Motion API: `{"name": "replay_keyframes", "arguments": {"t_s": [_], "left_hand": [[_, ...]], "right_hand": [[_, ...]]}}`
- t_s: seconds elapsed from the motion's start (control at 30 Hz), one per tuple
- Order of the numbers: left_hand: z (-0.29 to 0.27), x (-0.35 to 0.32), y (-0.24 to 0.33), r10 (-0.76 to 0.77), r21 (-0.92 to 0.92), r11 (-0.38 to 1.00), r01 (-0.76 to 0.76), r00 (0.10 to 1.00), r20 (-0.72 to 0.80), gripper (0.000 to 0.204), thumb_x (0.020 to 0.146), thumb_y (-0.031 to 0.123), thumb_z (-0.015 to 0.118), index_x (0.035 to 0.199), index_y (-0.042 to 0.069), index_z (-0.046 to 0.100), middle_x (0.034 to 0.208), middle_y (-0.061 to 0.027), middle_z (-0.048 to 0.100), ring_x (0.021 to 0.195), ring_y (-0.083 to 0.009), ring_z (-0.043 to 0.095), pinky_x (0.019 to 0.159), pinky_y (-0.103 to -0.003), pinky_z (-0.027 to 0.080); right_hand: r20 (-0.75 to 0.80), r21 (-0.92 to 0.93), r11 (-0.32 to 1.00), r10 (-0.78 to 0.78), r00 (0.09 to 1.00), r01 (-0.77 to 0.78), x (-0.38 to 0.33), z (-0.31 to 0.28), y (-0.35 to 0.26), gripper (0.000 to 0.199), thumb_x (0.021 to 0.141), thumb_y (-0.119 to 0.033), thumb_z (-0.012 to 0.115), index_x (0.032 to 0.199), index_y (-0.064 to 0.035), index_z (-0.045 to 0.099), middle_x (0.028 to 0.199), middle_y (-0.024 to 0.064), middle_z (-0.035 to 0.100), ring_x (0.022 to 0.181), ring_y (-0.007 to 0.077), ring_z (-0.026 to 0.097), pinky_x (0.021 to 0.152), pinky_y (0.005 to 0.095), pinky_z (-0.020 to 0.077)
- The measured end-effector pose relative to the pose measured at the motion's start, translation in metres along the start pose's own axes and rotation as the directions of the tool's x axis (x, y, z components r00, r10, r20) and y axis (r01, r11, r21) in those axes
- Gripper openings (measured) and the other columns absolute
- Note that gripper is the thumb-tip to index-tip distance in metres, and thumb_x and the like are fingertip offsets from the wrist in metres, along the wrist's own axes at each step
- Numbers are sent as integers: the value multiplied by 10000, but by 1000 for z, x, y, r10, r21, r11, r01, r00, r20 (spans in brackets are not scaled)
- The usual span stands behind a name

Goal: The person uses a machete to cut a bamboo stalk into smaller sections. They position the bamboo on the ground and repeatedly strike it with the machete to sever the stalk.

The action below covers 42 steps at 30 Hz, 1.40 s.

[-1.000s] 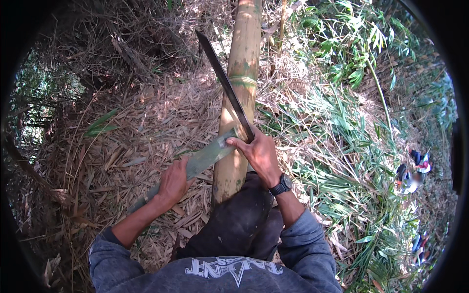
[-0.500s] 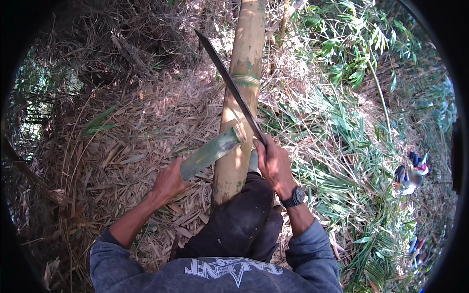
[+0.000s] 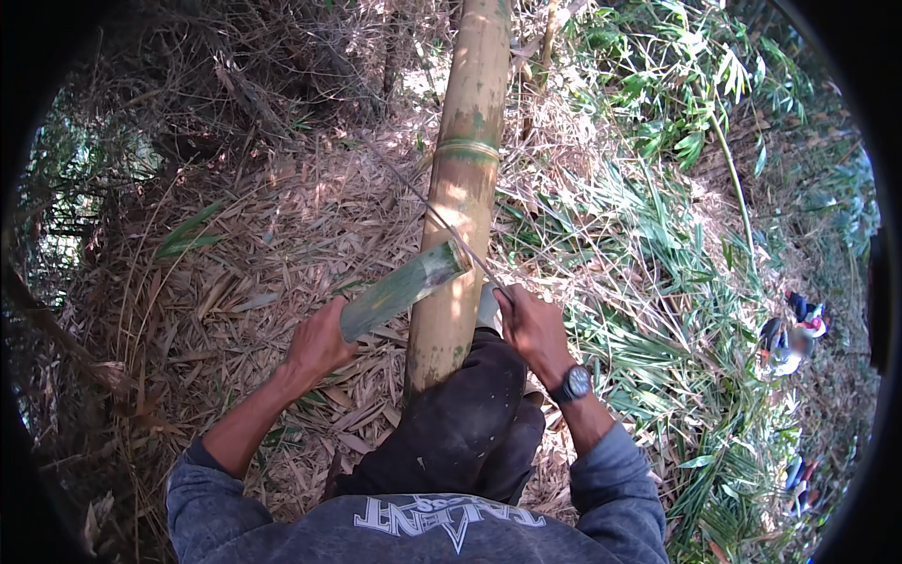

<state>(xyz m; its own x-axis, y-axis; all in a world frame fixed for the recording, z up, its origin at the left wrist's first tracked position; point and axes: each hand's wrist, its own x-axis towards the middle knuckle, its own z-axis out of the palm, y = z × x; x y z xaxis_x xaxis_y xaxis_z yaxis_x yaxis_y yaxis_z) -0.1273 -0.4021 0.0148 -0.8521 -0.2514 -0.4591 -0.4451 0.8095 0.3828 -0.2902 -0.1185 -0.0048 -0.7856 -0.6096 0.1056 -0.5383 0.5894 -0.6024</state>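
My left hand (image 3: 318, 340) is wrapped round the lower end of a short green bamboo piece (image 3: 393, 293), which slants up to the right. Its pale cut end lies over a thick yellowish bamboo pole (image 3: 467, 108). My right hand (image 3: 537, 331), with a watch on the wrist, grips a machete (image 3: 481, 262), its handle mostly hidden in the fist. Seen nearly edge-on, the thin dark blade runs up and left across the pole, touching or passing close by the bamboo piece's cut end. My dark-trousered leg (image 3: 451, 414) is at the pole's near end.
Dry leaf litter (image 3: 244, 310) covers the ground on the left. Green bamboo leaves and cut branches (image 3: 639, 282) spread over the right side, with a thin stem (image 3: 731, 179) among them. Other people (image 3: 794, 338) are at the far right. Dry brush (image 3: 272, 66) stands at upper left.
The machete has turned from showing its broad side to nearly edge-on, and its blade has come lower, against or near the cut end. The bamboo piece has shifted slightly left.
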Motion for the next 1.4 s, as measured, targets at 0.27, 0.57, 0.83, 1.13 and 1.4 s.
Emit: {"name": "replay_keyframes", "arguments": {"t_s": [0.27,0.57,0.83,1.13,1.4], "left_hand": [[8,-3,-5,12,-59,998,-13,1000,-20,453,710,107,735,1044,-7,450,924,-256,618,869,-453,626,749,-501,504],[11,-4,-4,-44,-52,998,43,999,-10,507,695,108,779,1092,6,481,983,-210,616,916,-406,630,786,-478,496],[16,-2,-7,5,-37,999,-6,1000,-27,503,705,121,750,1091,11,446,970,-244,600,882,-452,616,753,-507,501],[28,-8,-14,17,-5,1000,-18,995,-98,523,720,90,752,1136,17,445,1019,-231,575,913,-446,604,752,-495,493],[35,-11,-12,28,14,1000,-27,991,-130,542,703,58,766,1136,1,445,1039,-226,559,951,-438,591,788,-489,496]], "right_hand": [[-116,262,962,-44,992,73,7,-28,-45,136,913,-159,618,963,-35,591,694,164,614,546,342,605,477,417,457],[-2,122,992,7,1000,-6,-5,-11,-15,72,908,-106,631,910,-36,614,638,164,594,491,338,560,465,410,424],[68,-28,996,82,994,-80,-10,8,18,150,918,-132,617,845,-5,587,598,173,571,466,330,540,449,408,413],[-97,310,947,-58,994,85,2,-25,-48,111,895,-136,604,874,-34,565,692,196,590,567,365,595,483,434,445],[116,145,979,129,985,-145,-4,-22,-22,139,926,-165,594,912,-27,579,691,202,608,547,365,590,492,441,437]]}}
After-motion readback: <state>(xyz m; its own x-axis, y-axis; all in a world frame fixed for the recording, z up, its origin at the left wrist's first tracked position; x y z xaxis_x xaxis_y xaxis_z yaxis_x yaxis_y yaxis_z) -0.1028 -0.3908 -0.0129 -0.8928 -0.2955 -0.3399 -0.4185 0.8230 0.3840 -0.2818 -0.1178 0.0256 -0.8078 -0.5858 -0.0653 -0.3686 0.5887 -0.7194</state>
